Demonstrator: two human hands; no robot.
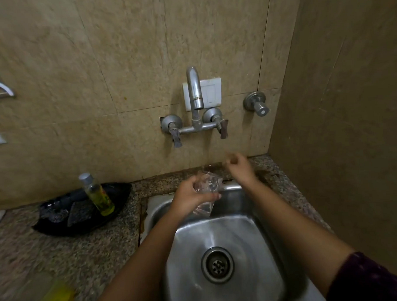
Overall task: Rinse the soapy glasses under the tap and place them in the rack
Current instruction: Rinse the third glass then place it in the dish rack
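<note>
My left hand (190, 196) grips a clear drinking glass (207, 191) over the back edge of the steel sink (261, 256), tilted with its mouth toward the wall. My right hand (238, 165) hovers just right of the glass and above the counter, fingers loosely curled with nothing in them, blurred by motion. The wall tap (196, 98) rises above both hands, with a lever handle on each side. I see no water stream from its spout. No rack is in view.
A black tray (59, 222) on the granite counter at left holds a scrub pad and a yellow liquid bottle (97, 195). A separate valve (257, 103) sticks out of the wall at right. A blurry yellow object (57, 297) lies near the counter's front.
</note>
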